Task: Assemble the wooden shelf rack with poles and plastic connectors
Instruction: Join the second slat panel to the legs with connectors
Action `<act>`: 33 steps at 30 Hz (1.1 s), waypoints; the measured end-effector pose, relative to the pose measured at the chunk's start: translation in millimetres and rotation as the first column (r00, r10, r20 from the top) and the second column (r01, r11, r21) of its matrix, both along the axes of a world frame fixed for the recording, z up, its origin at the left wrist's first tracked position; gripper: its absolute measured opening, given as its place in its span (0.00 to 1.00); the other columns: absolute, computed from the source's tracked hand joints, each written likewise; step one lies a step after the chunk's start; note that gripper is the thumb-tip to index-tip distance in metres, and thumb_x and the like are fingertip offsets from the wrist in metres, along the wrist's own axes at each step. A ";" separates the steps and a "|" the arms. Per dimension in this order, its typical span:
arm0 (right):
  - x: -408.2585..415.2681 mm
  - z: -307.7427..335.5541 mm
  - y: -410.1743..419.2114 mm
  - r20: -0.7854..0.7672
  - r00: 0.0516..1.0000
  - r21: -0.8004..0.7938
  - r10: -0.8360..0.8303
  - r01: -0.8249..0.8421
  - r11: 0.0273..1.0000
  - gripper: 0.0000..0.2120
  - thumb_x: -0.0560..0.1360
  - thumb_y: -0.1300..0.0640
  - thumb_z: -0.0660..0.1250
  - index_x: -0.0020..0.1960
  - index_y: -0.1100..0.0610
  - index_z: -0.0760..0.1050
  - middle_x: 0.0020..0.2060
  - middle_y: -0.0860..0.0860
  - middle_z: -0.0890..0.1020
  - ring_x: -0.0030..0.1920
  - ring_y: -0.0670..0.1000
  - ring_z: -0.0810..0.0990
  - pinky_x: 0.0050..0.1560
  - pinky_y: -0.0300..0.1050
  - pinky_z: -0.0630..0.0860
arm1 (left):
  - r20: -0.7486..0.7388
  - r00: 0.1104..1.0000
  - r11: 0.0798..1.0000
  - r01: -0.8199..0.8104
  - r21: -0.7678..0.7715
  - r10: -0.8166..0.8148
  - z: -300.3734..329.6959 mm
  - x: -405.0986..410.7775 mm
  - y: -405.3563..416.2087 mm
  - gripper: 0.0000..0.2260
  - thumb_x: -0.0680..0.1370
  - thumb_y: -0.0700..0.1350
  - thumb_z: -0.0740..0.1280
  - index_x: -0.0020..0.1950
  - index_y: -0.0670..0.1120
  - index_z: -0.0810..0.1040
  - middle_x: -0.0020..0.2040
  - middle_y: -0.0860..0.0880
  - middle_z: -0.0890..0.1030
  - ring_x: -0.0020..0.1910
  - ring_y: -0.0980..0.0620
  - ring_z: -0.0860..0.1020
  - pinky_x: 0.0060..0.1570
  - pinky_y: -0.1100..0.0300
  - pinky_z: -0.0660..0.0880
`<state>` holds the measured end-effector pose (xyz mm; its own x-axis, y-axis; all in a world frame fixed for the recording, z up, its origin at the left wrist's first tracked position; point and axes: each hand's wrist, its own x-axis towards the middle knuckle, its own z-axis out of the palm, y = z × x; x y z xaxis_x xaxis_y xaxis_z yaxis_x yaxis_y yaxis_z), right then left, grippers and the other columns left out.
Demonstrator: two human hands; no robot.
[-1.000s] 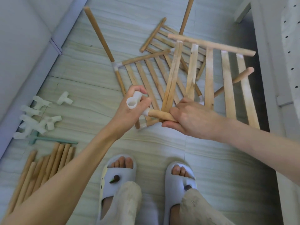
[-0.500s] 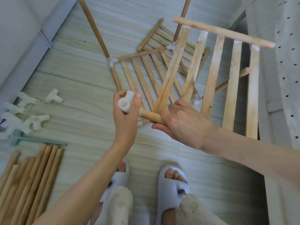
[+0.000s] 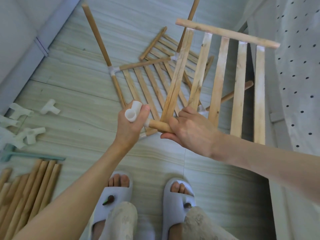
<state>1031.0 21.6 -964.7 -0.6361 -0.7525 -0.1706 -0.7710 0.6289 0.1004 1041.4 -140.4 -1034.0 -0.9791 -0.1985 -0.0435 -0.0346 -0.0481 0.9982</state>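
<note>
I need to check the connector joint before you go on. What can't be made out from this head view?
- How far the white connector sits on the rail end: the left hand covers the joint.
- Near rail of the slat panel: under the right hand.
- Spare connectors: cut off by the left edge.

No readable text, label or number anywhere (wood and plastic alike)

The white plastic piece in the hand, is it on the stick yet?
On. The white connector, gripped by the left hand, has one socket over the end of the pole that the right hand holds.
</note>
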 end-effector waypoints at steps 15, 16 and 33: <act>-27.8 -1.1 4.0 -0.111 0.980 -0.130 0.163 -0.177 0.976 0.23 0.76 0.46 0.55 0.35 0.65 0.73 0.22 0.57 0.74 0.25 0.56 0.74 0.41 0.47 0.78 | 0.267 0.962 0.999 -0.052 0.003 0.050 -81.2 -2.0 9.4 0.08 0.76 0.42 0.66 0.36 0.45 0.73 0.33 0.46 0.72 0.35 0.50 0.71 0.37 0.54 0.68; -29.3 -0.4 5.4 -0.102 0.982 -0.127 0.159 -0.171 0.977 0.23 0.76 0.46 0.55 0.35 0.65 0.74 0.22 0.57 0.74 0.25 0.56 0.74 0.41 0.47 0.78 | 0.259 0.965 0.999 -0.043 0.006 0.040 -83.0 -3.9 8.9 0.11 0.76 0.41 0.65 0.34 0.46 0.70 0.31 0.46 0.69 0.34 0.50 0.69 0.35 0.55 0.66; -21.5 -1.6 -19.0 -0.025 0.982 -0.125 0.189 -0.191 0.974 0.21 0.76 0.46 0.58 0.36 0.63 0.73 0.25 0.57 0.77 0.28 0.57 0.75 0.43 0.47 0.75 | 0.342 0.835 0.849 0.504 -0.160 -0.432 -79.8 5.6 -47.5 0.09 0.78 0.39 0.64 0.37 0.43 0.73 0.33 0.50 0.72 0.29 0.65 0.72 0.33 0.71 0.69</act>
